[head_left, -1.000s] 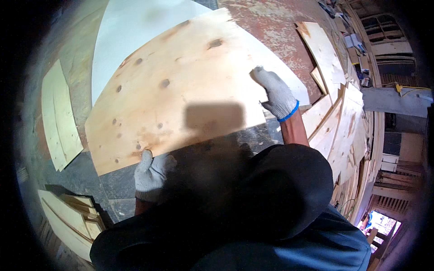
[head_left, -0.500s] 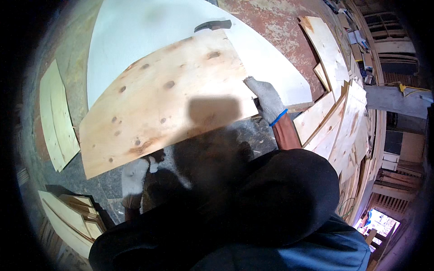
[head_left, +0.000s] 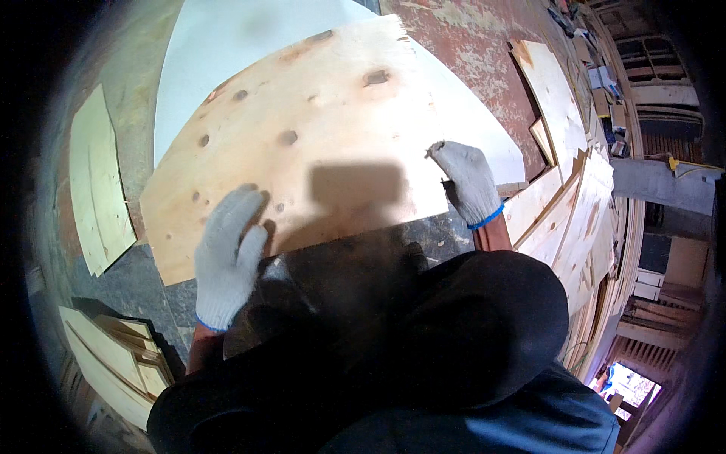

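Note:
A large knotty plywood sheet [head_left: 302, 106] with a curved far edge lies in front of me, over a bigger white panel [head_left: 212, 53]. Its upper right corner looks splintered. White knit gloves with blue cuffs cover both hands. My left hand [head_left: 231, 257] rests at the sheet's near left edge, fingers stretched forward over its face and thumb apart. At the right edge, my right hand [head_left: 470, 178] grips the plywood, its fingertips on the edge. The shadow of my head falls across the sheet's near part.
A pale plywood offcut [head_left: 98, 185] lies at the left. Several more offcuts [head_left: 113, 356] are stacked at the lower left. Leaning and piled plywood pieces [head_left: 563, 197] crowd the right side. My dark-clothed knee [head_left: 484, 325] is close below the sheet.
The plywood sheet has shifted away and slightly right, covering the hammer that lay on the white panel. My left hand has risen from below the near edge onto the sheet.

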A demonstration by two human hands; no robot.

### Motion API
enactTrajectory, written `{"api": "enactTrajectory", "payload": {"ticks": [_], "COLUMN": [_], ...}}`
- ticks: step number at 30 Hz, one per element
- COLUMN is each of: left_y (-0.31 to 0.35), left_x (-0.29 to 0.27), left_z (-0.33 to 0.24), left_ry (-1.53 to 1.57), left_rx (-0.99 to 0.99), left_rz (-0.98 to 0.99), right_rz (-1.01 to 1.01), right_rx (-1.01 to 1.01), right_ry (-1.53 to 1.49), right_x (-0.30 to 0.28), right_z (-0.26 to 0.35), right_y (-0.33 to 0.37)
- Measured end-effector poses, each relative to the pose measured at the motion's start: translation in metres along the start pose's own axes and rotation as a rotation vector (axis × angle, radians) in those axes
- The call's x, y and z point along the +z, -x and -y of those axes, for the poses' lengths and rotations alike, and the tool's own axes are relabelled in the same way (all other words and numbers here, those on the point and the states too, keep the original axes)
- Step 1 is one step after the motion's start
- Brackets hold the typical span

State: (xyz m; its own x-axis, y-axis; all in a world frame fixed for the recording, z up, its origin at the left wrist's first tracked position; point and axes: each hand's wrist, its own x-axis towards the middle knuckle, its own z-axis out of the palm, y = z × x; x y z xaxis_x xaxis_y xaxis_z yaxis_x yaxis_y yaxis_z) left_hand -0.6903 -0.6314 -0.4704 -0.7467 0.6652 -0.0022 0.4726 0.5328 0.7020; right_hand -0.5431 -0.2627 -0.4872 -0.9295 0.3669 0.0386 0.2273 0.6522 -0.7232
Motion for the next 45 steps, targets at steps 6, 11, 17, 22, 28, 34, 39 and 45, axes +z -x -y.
{"api": "enactTrajectory", "payload": {"ticks": [6, 11, 17, 22, 28, 34, 39, 45], "left_y": [0.019, 0.109, 0.102, 0.079, 0.078, 0.065, 0.069, 0.077], "left_x": [-0.009, -0.046, -0.037, -0.041, -0.071, -0.1, -0.105, -0.129], "left_z": [0.149, 0.297, 0.296, 0.28, 0.291, 0.349, 0.391, 0.407], "left_ry": [-0.131, -0.372, -0.212, 0.33, 0.706, 1.268, 1.319, 1.489], "left_rx": [-0.403, -0.782, -0.492, -0.684, -0.77, -0.882, -0.87, -0.469], "left_rz": [-0.327, -0.256, -0.613, -0.608, -0.613, -1.005, -1.172, -1.384], "right_rz": [0.102, 0.077, -0.034, 0.011, 0.092, 0.066, 0.133, 0.089], "right_rx": [0.233, -0.543, 0.576, 0.74, 0.807, 0.754, 0.73, 0.861], "right_ry": [-0.166, 0.447, -0.601, -0.953, -1.031, -0.844, -0.723, -0.839], "right_x": [-0.01, 0.002, 0.02, 0.053, 0.068, 0.066, 0.068, 0.07], "right_z": [0.029, -0.001, -0.068, -0.103, -0.084, -0.089, -0.08, -0.062], "right_y": [0.004, -0.003, 0.009, -0.006, -0.005, 0.005, 0.016, 0.023]}}
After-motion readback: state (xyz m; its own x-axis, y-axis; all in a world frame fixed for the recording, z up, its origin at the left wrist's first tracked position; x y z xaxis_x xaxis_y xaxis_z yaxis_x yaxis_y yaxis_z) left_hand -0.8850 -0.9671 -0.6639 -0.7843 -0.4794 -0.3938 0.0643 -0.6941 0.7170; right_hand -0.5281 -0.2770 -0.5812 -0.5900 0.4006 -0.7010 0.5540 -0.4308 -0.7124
